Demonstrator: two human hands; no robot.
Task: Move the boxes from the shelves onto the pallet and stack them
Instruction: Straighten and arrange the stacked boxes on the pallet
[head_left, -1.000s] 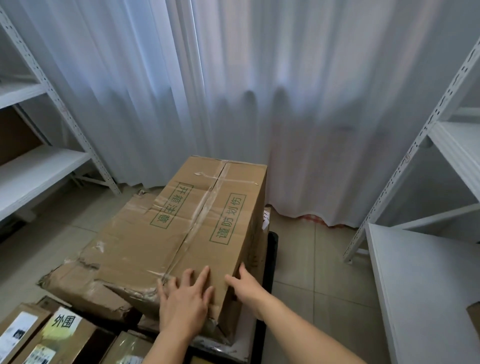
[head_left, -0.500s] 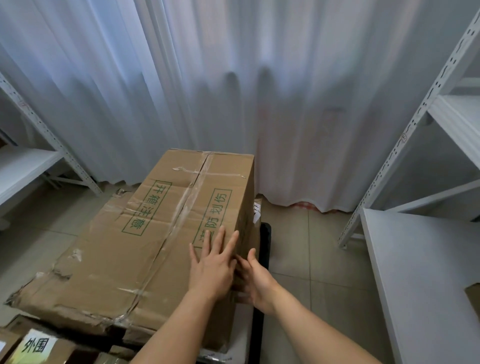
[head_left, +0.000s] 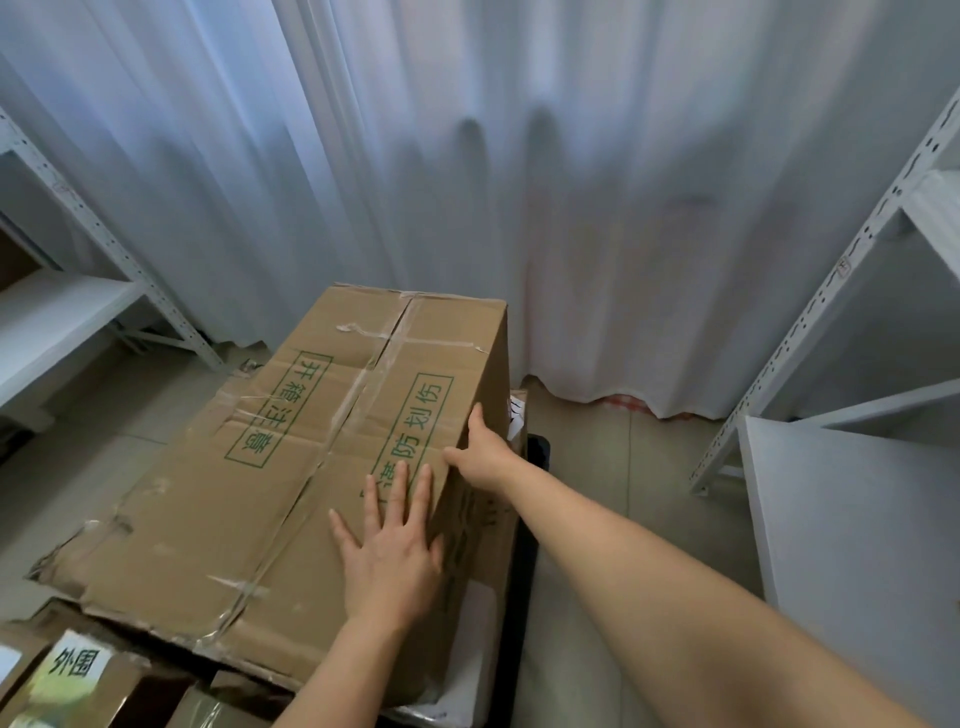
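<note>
Left hand (head_left: 390, 551) flat on box (head_left: 249, 493); right hand (head_left: 483, 452) grips edge.

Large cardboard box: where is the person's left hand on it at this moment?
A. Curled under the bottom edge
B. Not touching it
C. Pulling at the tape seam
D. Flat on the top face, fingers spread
D: the left hand lies flat with spread fingers on top of the large cardboard box, while the right hand is at its right upper edge.
</note>
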